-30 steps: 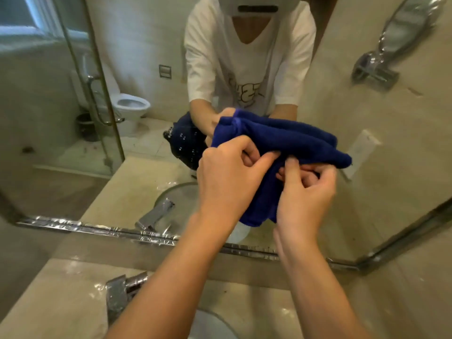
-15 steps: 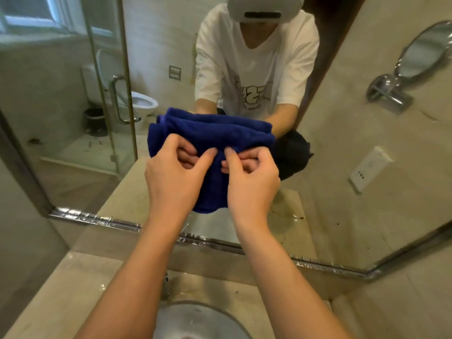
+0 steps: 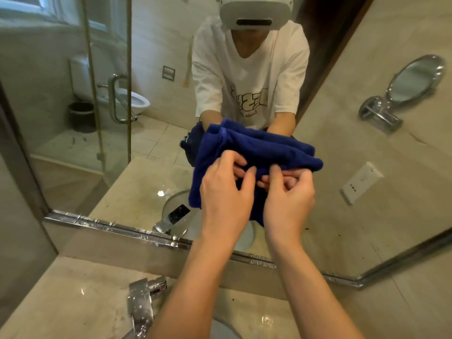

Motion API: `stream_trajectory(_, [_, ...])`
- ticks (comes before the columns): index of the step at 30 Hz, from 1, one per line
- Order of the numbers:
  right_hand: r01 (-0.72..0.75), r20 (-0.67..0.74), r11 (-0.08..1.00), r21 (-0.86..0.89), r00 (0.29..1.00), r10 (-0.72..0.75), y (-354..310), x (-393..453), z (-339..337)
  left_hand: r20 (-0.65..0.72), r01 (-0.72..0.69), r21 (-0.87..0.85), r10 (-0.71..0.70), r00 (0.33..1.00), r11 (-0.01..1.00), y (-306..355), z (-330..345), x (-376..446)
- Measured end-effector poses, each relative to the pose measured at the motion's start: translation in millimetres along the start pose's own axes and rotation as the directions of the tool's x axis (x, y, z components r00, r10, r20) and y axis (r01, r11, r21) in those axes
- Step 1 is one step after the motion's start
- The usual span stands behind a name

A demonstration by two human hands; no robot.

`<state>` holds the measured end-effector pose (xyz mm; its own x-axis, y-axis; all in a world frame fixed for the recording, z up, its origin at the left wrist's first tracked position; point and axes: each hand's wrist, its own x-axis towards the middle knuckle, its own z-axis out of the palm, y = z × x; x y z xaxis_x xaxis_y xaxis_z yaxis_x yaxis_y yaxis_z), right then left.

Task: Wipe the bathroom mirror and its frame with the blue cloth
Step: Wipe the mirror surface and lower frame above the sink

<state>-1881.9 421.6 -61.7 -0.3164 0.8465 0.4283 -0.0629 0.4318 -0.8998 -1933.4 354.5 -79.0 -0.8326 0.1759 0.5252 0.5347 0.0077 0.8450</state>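
Note:
A folded blue cloth (image 3: 259, 149) is held up against the large bathroom mirror (image 3: 97, 143), and its reflection merges with it. My left hand (image 3: 225, 192) grips the cloth's left side, thumb on the near face. My right hand (image 3: 288, 194) pinches the cloth beside it. The two hands almost touch at the thumbs. The mirror's shiny metal frame (image 3: 117, 227) runs along the bottom edge, just below my wrists, and turns up at the right corner (image 3: 359, 282).
A chrome faucet (image 3: 141, 307) stands on the marble counter (image 3: 73, 297) below my left forearm, beside the basin (image 3: 225, 331). The mirror reflects a person in a white shirt, a glass shower door, a toilet and a round wall mirror.
The cloth and both hands have shifted right across the mirror and slightly down. The view has moved so the faucet shows again at the lower left.

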Motion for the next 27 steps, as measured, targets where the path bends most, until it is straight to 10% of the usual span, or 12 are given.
stream_trajectory(13, [0.096,0.142,0.991,0.088,0.984,-0.108,-16.7,-46.2,97.9,-0.259,0.184,0.047,-0.166,0.952,0.982,-36.5,-79.9,35.1])
stream_trajectory(27, [0.009,0.091,0.983,0.183,0.996,-0.026,-8.7,-16.6,41.8,-0.027,0.172,0.028,-0.171,0.985,0.985,-2.7,-45.4,20.2])
